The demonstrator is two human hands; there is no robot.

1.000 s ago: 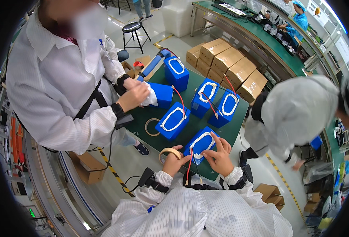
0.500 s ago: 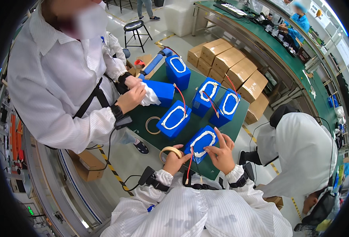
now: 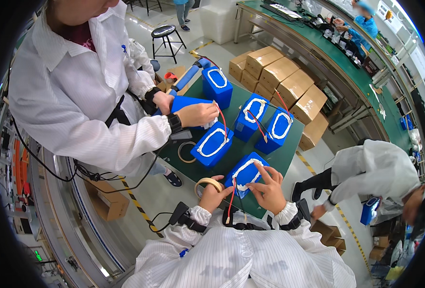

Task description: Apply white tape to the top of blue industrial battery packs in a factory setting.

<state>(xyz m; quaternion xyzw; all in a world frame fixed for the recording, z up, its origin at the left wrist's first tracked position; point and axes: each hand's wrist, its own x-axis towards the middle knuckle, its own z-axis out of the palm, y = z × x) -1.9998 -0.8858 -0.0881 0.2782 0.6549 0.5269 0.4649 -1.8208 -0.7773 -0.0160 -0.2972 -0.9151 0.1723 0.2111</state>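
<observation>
Close in front of me on the green table stands a blue block-shaped pack (image 3: 249,174), with a white oval bead on top and a red wire and a dark wire. My left hand (image 3: 213,198) has its fingers through a tan tape roll (image 3: 207,180) and reaches the pack's near left side by the red wire (image 3: 231,199). Over the pack's right side is my right hand (image 3: 271,193), fingers stretched apart. Its index fingertip and thumb rest on the white bead, nothing held between them. Another blue pack (image 3: 212,146) with an oval bead stands just beyond.
Several more blue packs (image 3: 250,115) stand farther back. At the left a co-worker (image 3: 92,96) handles a blue pack with a white cloth. Another tape roll (image 3: 179,152) lies near the table's left edge. Cartons (image 3: 285,77) are stacked behind; a person (image 3: 373,165) bends at the right.
My right index finger has come down onto the bead. The co-worker's hand with the cloth has moved right along their pack. The person at the right has shifted and bent farther over.
</observation>
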